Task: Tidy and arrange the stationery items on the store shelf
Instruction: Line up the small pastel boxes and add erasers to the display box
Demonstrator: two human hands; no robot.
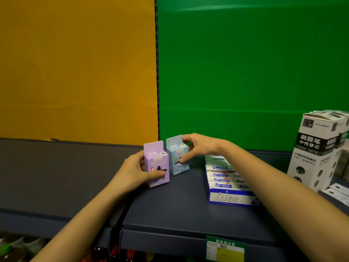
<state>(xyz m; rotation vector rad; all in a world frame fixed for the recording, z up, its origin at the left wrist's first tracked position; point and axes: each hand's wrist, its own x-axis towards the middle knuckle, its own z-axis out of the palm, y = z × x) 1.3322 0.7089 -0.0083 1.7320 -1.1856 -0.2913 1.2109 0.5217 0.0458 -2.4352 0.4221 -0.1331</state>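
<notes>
Two small cartons stand upright side by side on the dark shelf (170,208). My left hand (136,171) grips the purple box (157,165) from its left side, thumb across the lower front. Just right of it and slightly farther back stands the light blue box (178,157). My right hand (198,146) pinches that blue box, fingers over its top and thumb on its front. Both boxes have a hang tab on top and a star-shaped window in front.
A blue and white display tray (232,197) of flat packs lies right of the boxes. Tall white refill cartons (317,148) stand at the far right. A yellow and green price tag (225,250) hangs on the shelf's front edge. Orange and green back panels rise behind.
</notes>
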